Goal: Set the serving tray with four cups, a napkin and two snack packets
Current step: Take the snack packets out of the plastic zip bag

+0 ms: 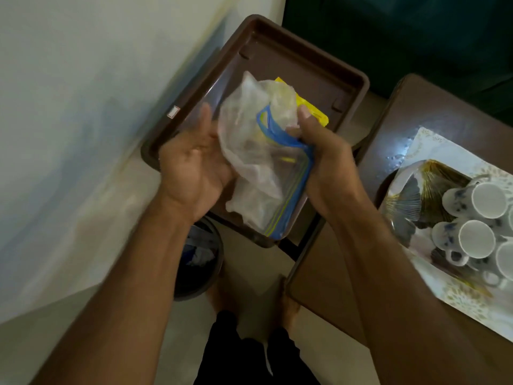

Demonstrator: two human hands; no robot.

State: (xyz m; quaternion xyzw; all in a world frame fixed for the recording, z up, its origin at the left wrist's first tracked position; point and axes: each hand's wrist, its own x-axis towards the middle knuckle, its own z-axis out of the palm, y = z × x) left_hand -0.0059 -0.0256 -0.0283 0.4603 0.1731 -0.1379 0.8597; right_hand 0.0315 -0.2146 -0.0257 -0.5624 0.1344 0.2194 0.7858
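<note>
There were two hands (191, 165), one clear zip bag (258, 162), one yellow packet (311, 109), one brown tray (277, 43), and four upturned cups (488, 200).

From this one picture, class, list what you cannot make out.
- Zip bag contents: head view, crumpled cloudy plastic hides them.
- Yellow packet: mostly behind the bag and the right hand.
- Cups: count cut off by the right edge.
- Bin contents: dark, behind the left forearm.
</note>
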